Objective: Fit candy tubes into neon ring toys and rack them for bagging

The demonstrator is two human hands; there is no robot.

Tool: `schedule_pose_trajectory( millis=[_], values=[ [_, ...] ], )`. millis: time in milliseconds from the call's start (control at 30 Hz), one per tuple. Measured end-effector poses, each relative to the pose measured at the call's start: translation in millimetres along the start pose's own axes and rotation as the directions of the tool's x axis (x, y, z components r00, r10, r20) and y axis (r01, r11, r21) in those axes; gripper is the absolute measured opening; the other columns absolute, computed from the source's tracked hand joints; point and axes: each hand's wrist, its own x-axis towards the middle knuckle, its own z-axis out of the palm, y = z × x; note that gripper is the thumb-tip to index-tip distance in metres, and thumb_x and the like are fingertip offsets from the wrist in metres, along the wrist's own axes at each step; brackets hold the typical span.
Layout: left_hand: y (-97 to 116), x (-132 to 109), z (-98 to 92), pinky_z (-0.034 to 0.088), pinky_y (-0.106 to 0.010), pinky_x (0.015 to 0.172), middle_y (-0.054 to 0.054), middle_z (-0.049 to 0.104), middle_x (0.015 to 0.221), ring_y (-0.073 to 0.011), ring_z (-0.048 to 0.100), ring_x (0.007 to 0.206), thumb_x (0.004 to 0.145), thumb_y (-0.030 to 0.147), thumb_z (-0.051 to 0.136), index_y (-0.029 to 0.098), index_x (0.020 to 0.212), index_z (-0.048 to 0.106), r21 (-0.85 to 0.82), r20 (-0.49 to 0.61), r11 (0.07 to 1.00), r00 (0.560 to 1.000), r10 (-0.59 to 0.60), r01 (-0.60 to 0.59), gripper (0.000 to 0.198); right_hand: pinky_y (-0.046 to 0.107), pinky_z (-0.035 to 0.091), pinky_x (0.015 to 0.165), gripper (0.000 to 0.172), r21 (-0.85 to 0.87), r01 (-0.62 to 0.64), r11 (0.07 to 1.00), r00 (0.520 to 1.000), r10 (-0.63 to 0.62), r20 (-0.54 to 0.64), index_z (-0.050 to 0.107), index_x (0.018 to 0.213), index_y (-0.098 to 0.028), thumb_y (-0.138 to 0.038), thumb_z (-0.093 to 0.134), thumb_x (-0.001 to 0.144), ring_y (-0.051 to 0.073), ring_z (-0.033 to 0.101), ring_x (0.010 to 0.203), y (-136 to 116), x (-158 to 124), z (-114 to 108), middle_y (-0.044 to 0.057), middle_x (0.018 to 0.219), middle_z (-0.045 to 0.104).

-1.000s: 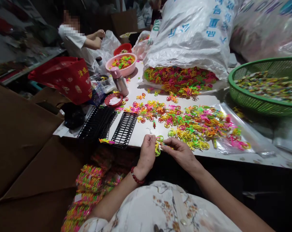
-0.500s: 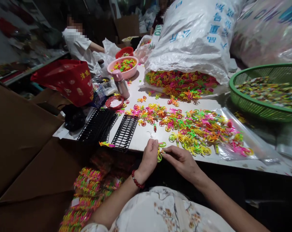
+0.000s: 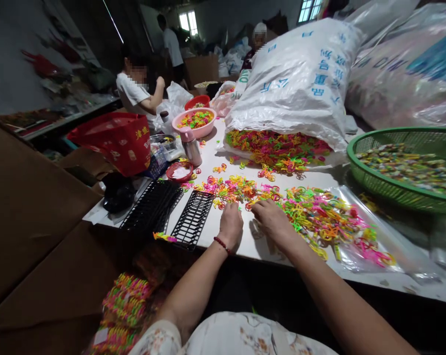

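Note:
Small plastic toy bicycles (image 3: 315, 212) in yellow, pink, orange and green lie in a loose heap on the white table. My left hand (image 3: 230, 226), with a red bead bracelet at its wrist, is over the near edge of the heap. Its fingers are curled in, and a speck of green shows by the fingertips; what they hold is hidden. To the right, my right hand (image 3: 272, 221) reaches down with bent, closed fingers. Its fingertips are beside a red wheel of a toy bicycle (image 3: 248, 206), and I cannot make out what is between them.
Black plastic racks (image 3: 193, 219) lie at the left, with a red basket (image 3: 179, 171) and a steel flask (image 3: 190, 147) behind. A white woven sack (image 3: 285, 93) spills more toys. A green basket (image 3: 403, 135) stands right. A person in white (image 3: 134, 93) sits at the far left.
Both hands have moved forward from the table's front edge to the heap and are farther apart. The yellow-green toy bicycle between them no longer shows. The view has tilted up.

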Motion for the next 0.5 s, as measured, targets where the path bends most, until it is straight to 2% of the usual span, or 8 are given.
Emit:
schedule_pose_trajectory(
  millis=[100,167,233,333,400,500],
  values=[
    [-1,0,-7.7,0.047,-0.034,0.084,-0.002,0.053,0.079,-0.0173,0.053,0.082,0.080,0.011,0.056,0.019,0.077,0.050,-0.117,-0.031,0.986,0.992,-0.125,0.121,0.011,0.032,0.039,0.086,0.019,-0.078,-0.001,0.997,0.988,0.013,0.155,0.069,0.096,-0.014,-0.013,0.051,0.089,0.023,0.055,0.094,-11,45,15,0.011,0.097,0.068],
    [-2,-1,-18.3,0.048,-0.028,0.069,0.000,0.052,0.073,-0.0141,0.054,0.069,0.084,0.019,0.051,0.019,0.081,0.048,-0.212,-0.003,0.956,0.978,-0.209,0.203,0.004,0.033,0.038,0.086,0.021,-0.096,-0.025,0.995,0.983,0.042,0.181,0.068,0.101,-0.013,-0.012,0.050,0.089,0.025,0.054,0.098,-11,67,26,0.013,0.102,0.067],
    [-2,-4,-29.7,0.048,-0.024,0.061,0.000,0.052,0.073,-0.0117,0.054,0.062,0.085,0.022,0.046,0.019,0.088,0.048,-0.299,0.042,0.916,0.963,-0.266,0.266,0.005,0.035,0.038,0.085,0.023,-0.105,-0.067,0.992,0.980,0.085,0.181,0.066,0.105,-0.010,-0.011,0.050,0.088,0.028,0.053,0.102,-9,81,38,0.016,0.107,0.066],
    [-2,-9,-43.4,0.048,-0.023,0.061,0.001,0.052,0.072,-0.0104,0.056,0.062,0.081,0.025,0.048,0.018,0.093,0.050,-0.428,0.074,0.842,0.941,-0.330,0.329,0.014,0.036,0.038,0.084,0.024,-0.108,-0.100,0.989,0.976,0.119,0.184,0.064,0.107,-0.009,-0.012,0.052,0.087,0.029,0.053,0.102,-9,88,47,0.017,0.106,0.066],
    [-3,-12,-49.0,0.046,-0.022,0.057,0.003,0.048,0.068,-0.0100,0.052,0.058,0.080,0.031,0.052,0.018,0.091,0.051,-0.484,0.065,0.803,0.930,-0.362,0.347,0.017,0.035,0.038,0.085,0.026,-0.107,-0.105,0.989,0.977,0.123,0.174,0.062,0.110,-0.009,-0.012,0.049,0.088,0.029,0.052,0.103,-10,86,46,0.017,0.109,0.065],
    [-7,-13,-53.5,0.038,-0.021,0.052,0.005,0.044,0.061,-0.0096,0.044,0.052,0.077,0.042,0.062,0.019,0.081,0.053,-0.466,0.011,0.824,0.934,-0.357,0.321,0.025,0.034,0.037,0.086,0.036,-0.096,-0.130,0.987,0.985,0.140,0.100,0.055,0.125,-0.011,-0.011,0.045,0.090,0.028,0.051,0.106,-9,76,33,0.017,0.116,0.060]
  ],
)
